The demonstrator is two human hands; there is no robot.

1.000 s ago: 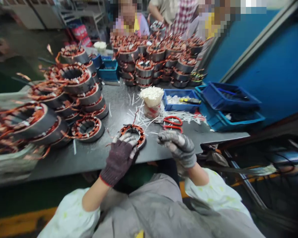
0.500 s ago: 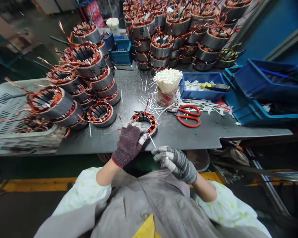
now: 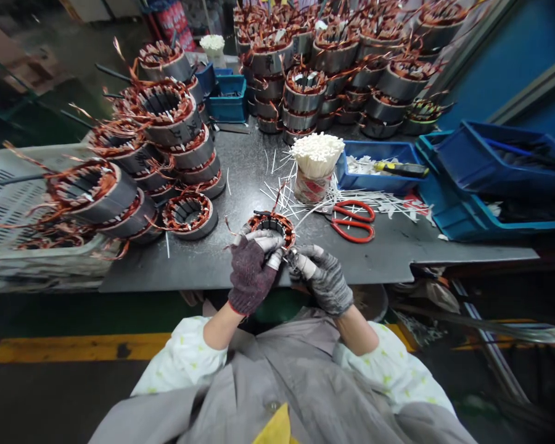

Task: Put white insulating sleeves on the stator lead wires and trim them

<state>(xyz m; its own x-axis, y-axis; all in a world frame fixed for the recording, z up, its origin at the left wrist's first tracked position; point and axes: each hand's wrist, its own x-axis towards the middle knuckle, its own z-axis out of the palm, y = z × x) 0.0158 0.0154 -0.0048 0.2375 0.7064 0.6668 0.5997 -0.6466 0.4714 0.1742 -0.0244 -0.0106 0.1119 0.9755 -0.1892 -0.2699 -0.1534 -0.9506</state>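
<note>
A motor stator [image 3: 272, 224] with copper windings lies flat on the dark table [image 3: 379, 253], near its front edge. My left hand [image 3: 252, 268], in a dark maroon glove, rests on the stator's near rim with its fingers curled over it. My right hand [image 3: 319, 274], in a grey glove, is pressed against the stator's right side. Its fingertips are pinched together at the windings, and what they hold is too small to make out. A cup of white sticks [image 3: 315, 165] stands just behind the stator, and loose white sticks lie scattered around the cup.
Red-handled scissors [image 3: 351, 221] lie right of the stator. Stacks of wound stators [image 3: 166, 123] fill the left and back of the table. A white crate [image 3: 13, 203] stands at the left. Blue bins [image 3: 485, 166] sit at the right, one holding a yellow-handled tool [image 3: 400, 166].
My right hand has moved up from below the table edge to the stator's right side. The view tilted down, so the people at the far side are out of frame.
</note>
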